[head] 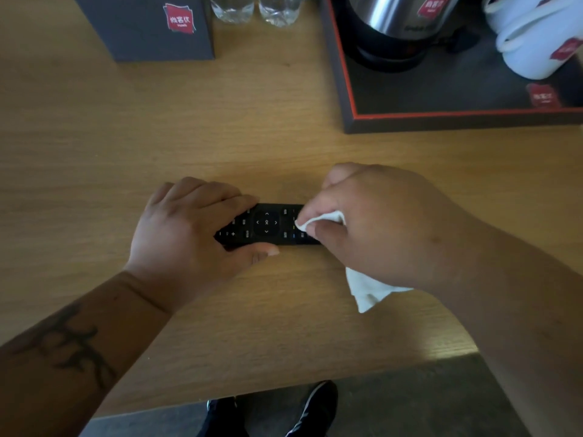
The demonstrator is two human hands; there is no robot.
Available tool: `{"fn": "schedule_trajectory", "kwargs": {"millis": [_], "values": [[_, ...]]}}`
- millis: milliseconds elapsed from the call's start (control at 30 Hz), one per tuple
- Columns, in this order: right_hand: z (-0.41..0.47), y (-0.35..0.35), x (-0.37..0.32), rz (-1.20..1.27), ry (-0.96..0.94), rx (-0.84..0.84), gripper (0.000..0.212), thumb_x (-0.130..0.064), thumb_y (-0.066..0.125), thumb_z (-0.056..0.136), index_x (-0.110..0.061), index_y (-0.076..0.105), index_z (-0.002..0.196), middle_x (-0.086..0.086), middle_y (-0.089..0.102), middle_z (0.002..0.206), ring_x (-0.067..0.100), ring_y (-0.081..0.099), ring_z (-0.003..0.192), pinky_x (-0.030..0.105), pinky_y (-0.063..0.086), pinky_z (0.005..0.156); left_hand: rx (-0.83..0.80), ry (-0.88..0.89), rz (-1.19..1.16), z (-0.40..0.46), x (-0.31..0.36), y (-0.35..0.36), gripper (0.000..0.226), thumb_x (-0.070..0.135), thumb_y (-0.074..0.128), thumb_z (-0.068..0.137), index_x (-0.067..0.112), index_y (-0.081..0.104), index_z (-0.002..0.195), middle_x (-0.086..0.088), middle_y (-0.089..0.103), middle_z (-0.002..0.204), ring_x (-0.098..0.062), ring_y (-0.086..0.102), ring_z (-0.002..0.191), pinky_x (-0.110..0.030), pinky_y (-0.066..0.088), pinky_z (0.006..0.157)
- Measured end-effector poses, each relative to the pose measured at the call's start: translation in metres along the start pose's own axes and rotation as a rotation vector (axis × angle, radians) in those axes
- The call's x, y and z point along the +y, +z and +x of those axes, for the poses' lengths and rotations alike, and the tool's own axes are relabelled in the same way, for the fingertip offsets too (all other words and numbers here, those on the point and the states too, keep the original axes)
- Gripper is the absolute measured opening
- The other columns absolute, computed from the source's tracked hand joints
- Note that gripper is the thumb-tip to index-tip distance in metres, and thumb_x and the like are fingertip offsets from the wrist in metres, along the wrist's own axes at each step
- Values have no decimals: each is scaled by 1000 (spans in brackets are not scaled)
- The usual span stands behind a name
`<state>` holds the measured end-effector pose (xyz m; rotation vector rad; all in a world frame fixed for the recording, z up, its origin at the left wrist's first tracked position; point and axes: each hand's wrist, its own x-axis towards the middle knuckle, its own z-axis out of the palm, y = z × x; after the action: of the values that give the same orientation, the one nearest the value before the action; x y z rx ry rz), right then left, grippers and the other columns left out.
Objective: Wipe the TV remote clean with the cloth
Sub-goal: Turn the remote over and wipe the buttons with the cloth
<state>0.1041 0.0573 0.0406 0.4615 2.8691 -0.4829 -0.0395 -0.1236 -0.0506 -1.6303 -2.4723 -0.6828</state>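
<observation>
Under my left hand (189,228) I see a remote (268,225) of matt black plastic, its buttons printed white. My right hand (372,225) pinches a soft white cloth (370,291), creased, with a fold pressed to the plastic just beside my fingertips. The desk (157,137) below both is pale wood grain, smooth with a low sheen. Beyond the grip I make out a shiny steel kettle (391,17), glossy white cups (533,42) and a matt dark tray (441,121).

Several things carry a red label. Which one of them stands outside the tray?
The grey box at the far left. It stands directly on the table; the kettle and the white cups are inside the tray.
</observation>
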Motion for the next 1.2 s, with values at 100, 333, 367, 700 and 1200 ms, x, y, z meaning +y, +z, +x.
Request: {"fn": "schedule_trajectory", "kwargs": {"millis": [100,333,367,700,1200], "values": [[-6,12,-3,6,-14,22,19,-42,56,91,-49,70,102,-18,58,99,5,57,79,21,39,61,8,2,8,0,-1,0,65,74,63,77,19,73,111,2,72,103,-26,65,94,-44,47,85],[-27,9,19,9,50,22,22,-43,57,89,-51,70,105,-21,57,100,5,59,81,28,44,67,1,-6,1,0,1,-1,65,72,65,76,19,73,111,3,72,104,-25,64,96,-44,46,87],[-28,8,20,-2,49,27,22,-43,58,89,-51,70,105,-21,57,100,5,59,81,29,45,67,-2,-5,0,-1,1,-1,65,72,65,76,18,73,112,2,72,104,-26,64,96,-44,46,87],[-26,26,14,14,-42,171,22,-38,57,87,-42,75,100,-15,61,90,8,57,70,26,43,58,-8,-10,4,0,1,-1,66,72,66,75,17,73,111,2,72,104,-26,64,97,-43,46,88],[-52,23,41,172,60,287,17,-39,68,87,-43,74,102,-20,58,93,-1,52,70,10,35,60,1,-20,0,1,3,-1,67,72,64,76,15,74,110,-1,72,105,-29,65,95,-43,47,86]]}}
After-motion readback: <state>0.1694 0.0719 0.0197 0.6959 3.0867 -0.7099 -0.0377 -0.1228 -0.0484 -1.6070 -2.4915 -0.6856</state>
